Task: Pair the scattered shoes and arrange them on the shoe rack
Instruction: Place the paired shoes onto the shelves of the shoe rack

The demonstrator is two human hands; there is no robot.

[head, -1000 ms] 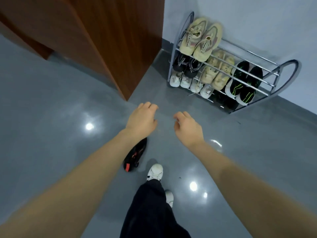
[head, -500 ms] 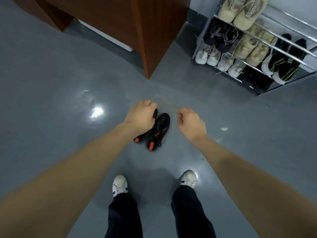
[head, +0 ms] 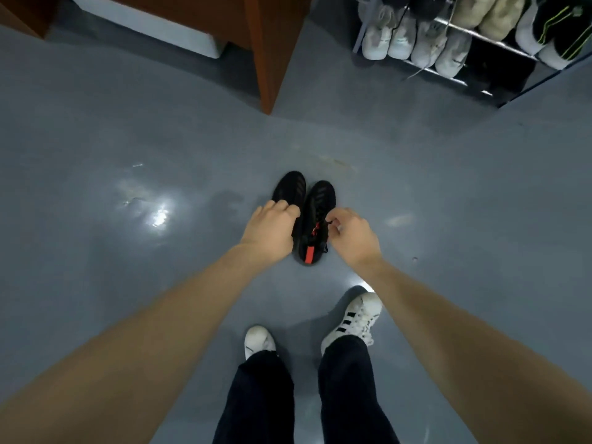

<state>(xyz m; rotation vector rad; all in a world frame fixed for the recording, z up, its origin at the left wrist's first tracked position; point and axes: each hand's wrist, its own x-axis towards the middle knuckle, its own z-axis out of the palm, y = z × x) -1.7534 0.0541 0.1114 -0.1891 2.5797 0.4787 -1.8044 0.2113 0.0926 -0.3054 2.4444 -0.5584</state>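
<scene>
Two black shoes with red heel tabs lie side by side on the grey floor, toes pointing away from me. My left hand [head: 270, 230] curls over the heel end of the left black shoe [head: 290, 189] and hides it. My right hand [head: 350, 233] pinches the collar and laces of the right black shoe [head: 317, 219]. The metal shoe rack [head: 487, 38] stands at the top right, holding several pairs of white, beige and black-green shoes.
A brown wooden cabinet [head: 272, 43] juts out at the top centre, left of the rack. My own feet in white sneakers [head: 352, 318] stand just behind the black pair. Grey floor [head: 128, 251] spreads to both sides.
I have bent lower and my view has tilted down. Both hands dropped from above the black shoes onto them, and their fingers closed on the heel ends.
</scene>
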